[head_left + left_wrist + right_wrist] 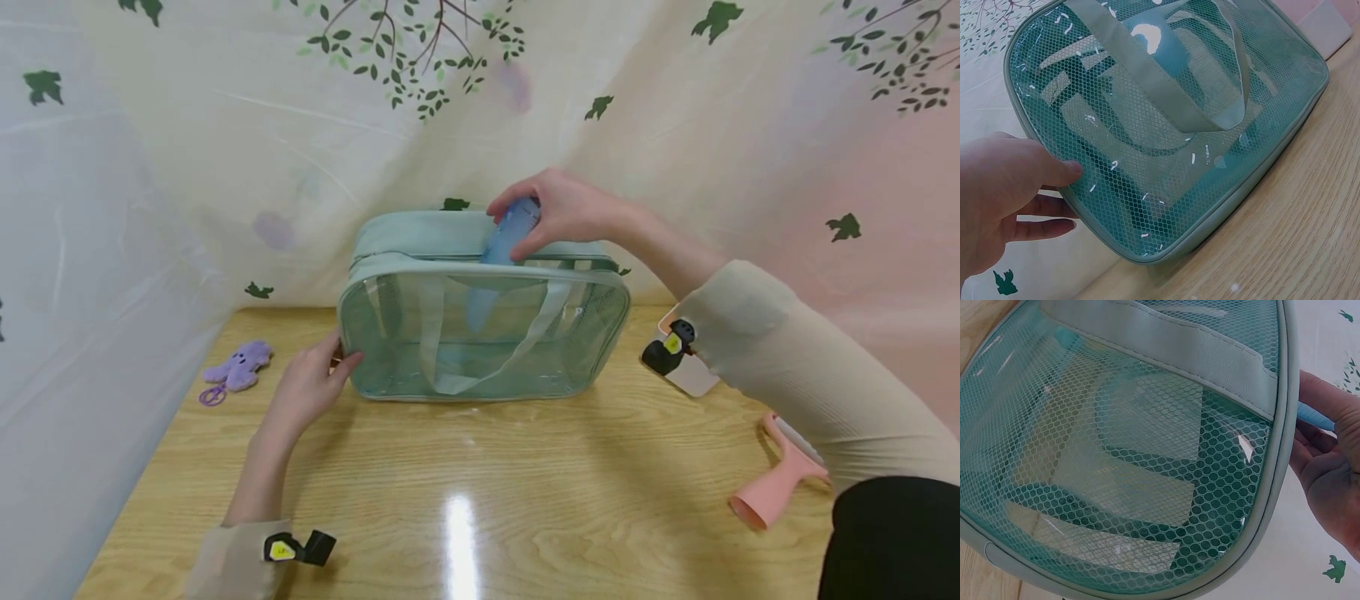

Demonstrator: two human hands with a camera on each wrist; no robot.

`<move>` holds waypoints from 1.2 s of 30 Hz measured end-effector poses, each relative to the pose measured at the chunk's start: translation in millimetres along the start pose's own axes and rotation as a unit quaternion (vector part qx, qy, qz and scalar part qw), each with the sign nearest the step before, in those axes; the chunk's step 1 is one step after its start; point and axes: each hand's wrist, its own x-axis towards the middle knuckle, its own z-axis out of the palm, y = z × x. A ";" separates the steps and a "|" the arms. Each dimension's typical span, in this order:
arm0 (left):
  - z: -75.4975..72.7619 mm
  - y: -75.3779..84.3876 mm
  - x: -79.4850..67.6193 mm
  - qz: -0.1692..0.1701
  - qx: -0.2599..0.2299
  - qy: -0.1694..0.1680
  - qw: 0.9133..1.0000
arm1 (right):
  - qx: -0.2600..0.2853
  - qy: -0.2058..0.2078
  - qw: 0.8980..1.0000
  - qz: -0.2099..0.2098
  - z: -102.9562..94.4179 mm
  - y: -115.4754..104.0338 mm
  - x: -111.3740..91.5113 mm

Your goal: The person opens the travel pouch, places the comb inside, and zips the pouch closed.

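A see-through green zip bag (390,367) with mesh sides and pale green strap handles stands on the table, its top open. My left hand (311,383) grips the bag's left edge, thumb on the clear front and fingers behind, as the left wrist view (1007,187) also shows. Over the opening, my right hand (566,208) holds a light-blue, tapering object (512,229) between thumb and fingers. The object's narrow lower part shows through the bag's clear front. In the right wrist view, the bag's rim hides most of the object beside my right hand (1335,456).
A purple plush toy (243,365) with a ring lies left of the bag. To the right are a white flat item (697,379), partly behind my sleeve, and a pink-handled tool (780,483). A leaf-patterned cloth (300,167) hangs behind the wooden table (375,483).
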 end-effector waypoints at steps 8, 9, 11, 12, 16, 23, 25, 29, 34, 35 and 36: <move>-0.4 0.5 -0.7 0.001 -0.001 0.000 1.000 | 0.067 -0.006 0.998 0.012 -3.8 2.3 -0.8; -0.4 0.5 -0.8 0.000 -0.001 0.000 1.000 | 0.067 -0.006 0.998 0.013 -4.0 2.8 -0.9; -0.3 0.6 -0.8 0.000 -0.001 -0.001 1.000 | 0.063 -0.006 0.998 0.014 -4.2 3.5 -1.5; -0.3 0.6 -0.8 0.000 -0.001 -0.001 1.000 | 0.061 -0.006 0.998 0.015 -4.2 3.7 -1.8; -0.4 1.0 -1.1 0.003 -0.001 -0.002 1.000 | 0.059 -0.005 0.998 0.012 -4.0 4.2 -3.2; -0.5 0.9 -0.9 0.007 -0.003 0.001 1.000 | 0.053 0.006 0.999 0.004 -6.4 3.6 -5.1; -0.9 1.8 -1.3 0.008 -0.005 0.002 1.000 | 0.050 0.008 0.999 0.005 -7.3 3.5 -5.4; -0.9 2.0 -2.7 0.016 -0.009 0.010 1.000 | 0.046 0.009 0.999 0.005 -7.9 2.7 -4.3; 0.3 -1.3 -2.5 0.032 -0.012 0.020 0.999 | 0.037 0.007 0.999 0.000 -9.6 -0.7 0.1; 0.4 -1.9 -2.3 0.035 -0.012 0.022 0.999 | 0.031 0.006 0.999 0.000 -10.8 -2.1 1.5; 0.3 -2.2 -2.2 0.038 -0.012 0.023 0.999 | 0.024 0.005 1.000 0.000 -12.2 -3.3 3.1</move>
